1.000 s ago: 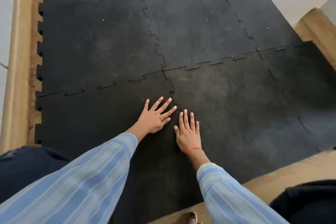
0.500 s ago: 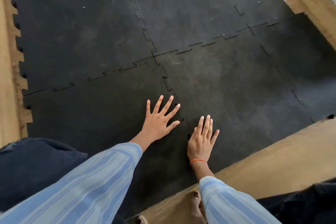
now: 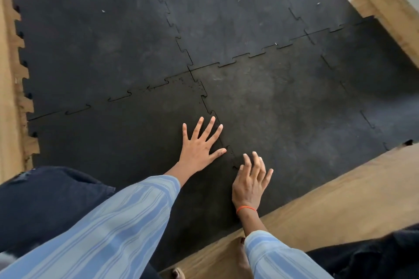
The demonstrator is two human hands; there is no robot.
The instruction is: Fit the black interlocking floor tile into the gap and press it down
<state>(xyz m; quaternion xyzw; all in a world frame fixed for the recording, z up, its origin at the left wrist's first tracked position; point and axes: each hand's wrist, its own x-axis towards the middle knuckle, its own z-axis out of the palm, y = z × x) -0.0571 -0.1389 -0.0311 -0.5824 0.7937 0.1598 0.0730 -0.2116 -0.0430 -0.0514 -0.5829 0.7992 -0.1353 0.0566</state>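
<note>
A black interlocking floor tile (image 3: 118, 142) lies at the near left, joined by jigsaw seams to the tile (image 3: 294, 115) on its right and the one beyond it. My left hand (image 3: 199, 147) rests flat on it, fingers spread, right beside the toothed seam (image 3: 213, 113) between the two near tiles. My right hand (image 3: 250, 181), with an orange band at the wrist, is on the other side of that seam over the right tile, fingers apart and slightly blurred. Neither hand holds anything.
More black tiles (image 3: 226, 18) cover the floor further out. Bare wooden floor shows along the left (image 3: 9, 97), at the near right (image 3: 328, 199) and at the far right corner (image 3: 390, 4). My dark trouser leg (image 3: 45, 199) is on the near left tile.
The view has swung down and to the left. My right hand slid back along the seam toward me and now looks slightly lifted; my left hand stays flat beside the seam.
</note>
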